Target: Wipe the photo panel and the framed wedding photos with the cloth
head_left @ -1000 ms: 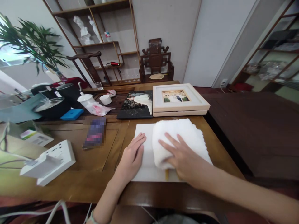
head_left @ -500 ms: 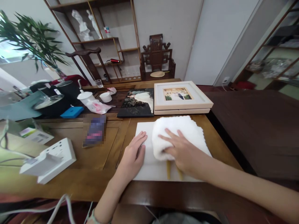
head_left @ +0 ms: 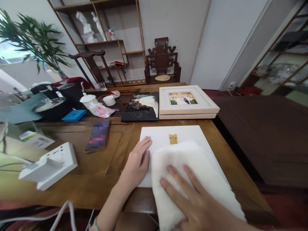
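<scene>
A white flat panel (head_left: 184,132) lies on the wooden table in front of me. My left hand (head_left: 138,160) rests flat along the panel's left edge, fingers stretched out and holding nothing. Under my right hand (head_left: 190,195) is a white fluffy cloth (head_left: 202,157). The spread fingers press on top of it, and the thumb side is partly hidden. The cloth covers much of the panel's lower right and hangs past its near edge. A small gold-coloured plate (head_left: 173,139) with holes shows on the panel just beyond the cloth.
Behind the panel lie a pale framed picture (head_left: 190,111) and a dark picture panel (head_left: 141,106). On the left are a white power strip (head_left: 59,165), a blue box (head_left: 74,115) and a white teapot (head_left: 88,100). A white cable (head_left: 64,211) runs below the table edge.
My right hand has drawn the cloth toward me, from the panel's far part over its near edge. The gold-coloured plate's far end is now uncovered. My left hand has stayed in place.
</scene>
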Tool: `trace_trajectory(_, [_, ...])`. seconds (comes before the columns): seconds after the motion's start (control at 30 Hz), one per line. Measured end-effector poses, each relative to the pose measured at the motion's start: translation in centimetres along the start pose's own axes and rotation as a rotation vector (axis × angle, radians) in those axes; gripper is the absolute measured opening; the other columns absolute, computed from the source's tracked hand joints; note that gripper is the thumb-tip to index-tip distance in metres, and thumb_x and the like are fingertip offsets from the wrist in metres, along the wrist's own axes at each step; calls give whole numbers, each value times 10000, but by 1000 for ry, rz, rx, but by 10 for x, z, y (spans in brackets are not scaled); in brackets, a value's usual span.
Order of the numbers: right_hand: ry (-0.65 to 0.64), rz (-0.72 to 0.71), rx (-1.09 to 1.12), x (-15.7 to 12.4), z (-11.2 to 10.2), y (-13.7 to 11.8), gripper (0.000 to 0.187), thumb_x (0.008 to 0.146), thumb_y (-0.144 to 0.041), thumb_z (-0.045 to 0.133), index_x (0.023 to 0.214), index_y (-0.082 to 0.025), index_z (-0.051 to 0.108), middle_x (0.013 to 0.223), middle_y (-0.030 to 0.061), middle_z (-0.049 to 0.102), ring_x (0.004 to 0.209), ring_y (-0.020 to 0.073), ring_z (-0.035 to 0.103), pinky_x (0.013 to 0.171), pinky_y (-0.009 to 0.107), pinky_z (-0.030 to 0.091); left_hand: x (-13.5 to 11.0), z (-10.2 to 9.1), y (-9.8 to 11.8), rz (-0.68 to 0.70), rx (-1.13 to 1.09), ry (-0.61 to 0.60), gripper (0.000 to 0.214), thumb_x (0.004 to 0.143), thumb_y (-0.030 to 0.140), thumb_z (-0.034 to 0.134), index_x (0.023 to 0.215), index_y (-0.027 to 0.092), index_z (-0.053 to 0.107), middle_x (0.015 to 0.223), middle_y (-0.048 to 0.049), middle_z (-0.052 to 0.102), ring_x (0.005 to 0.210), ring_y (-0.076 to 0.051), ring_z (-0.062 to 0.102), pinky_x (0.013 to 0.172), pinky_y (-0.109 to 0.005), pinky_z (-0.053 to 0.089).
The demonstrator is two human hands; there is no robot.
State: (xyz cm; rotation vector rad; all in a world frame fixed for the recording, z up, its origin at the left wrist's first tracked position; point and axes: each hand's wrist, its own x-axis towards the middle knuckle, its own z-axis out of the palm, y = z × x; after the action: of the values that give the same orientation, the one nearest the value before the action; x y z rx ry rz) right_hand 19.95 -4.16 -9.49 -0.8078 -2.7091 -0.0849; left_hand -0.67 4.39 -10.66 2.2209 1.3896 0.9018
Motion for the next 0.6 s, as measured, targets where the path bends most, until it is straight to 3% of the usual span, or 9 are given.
trace_trajectory(0.1, [-69,-9,61,5,-10,6,205,829,-231,547,697,-216,703,1322,89,546,1257,435,388,943,690,346,0,0,-1,-3,0,-1,365,903,209,409,1221,145,575,1350,-124,531,1303,-222,435,1104,-469,329])
trace_trajectory(0.2, [-210,66,94,30,-23,30,170,774,-156,560,840,-182,714,1354,164,497,1270,453,357,942,702,319,0,0,-1,-11,4,-10,376,903,216,406,1227,116,569,1356,-144,520,1299,-234,440,1101,-473,330])
trace_trajectory(0.3, [-259,172,59,55,-25,55,368,717,-23,487,1016,-124,676,1383,186,457,1319,426,283,995,669,275,0,-2,2,-10,-8,-18,385,899,214,408,1238,117,563,1361,-142,515,1303,-236,434,1100,-464,331])
trace_trajectory(0.4, [-262,253,5,74,-17,69,450,734,18,416,1116,-90,627,1403,188,431,1335,417,250,1010,658,258,0,-4,4,-9,-23,-22,388,896,204,404,1238,122,567,1356,-143,520,1307,-240,428,1096,-458,337])
trace_trajectory(0.5, [-249,268,-67,81,-11,69,421,803,-6,387,1145,-93,617,1392,203,437,1321,428,274,999,674,254,1,-5,5,-9,-41,-19,380,888,183,406,1222,151,585,1357,-130,522,1307,-243,427,1093,-465,339])
trace_trajectory(0.6, [-210,222,-116,72,-10,53,319,866,-82,413,1039,-133,676,1377,206,453,1297,440,319,990,683,260,1,-4,4,5,-55,-4,384,883,169,414,1228,182,581,1353,-108,532,1302,-238,435,1093,-469,341])
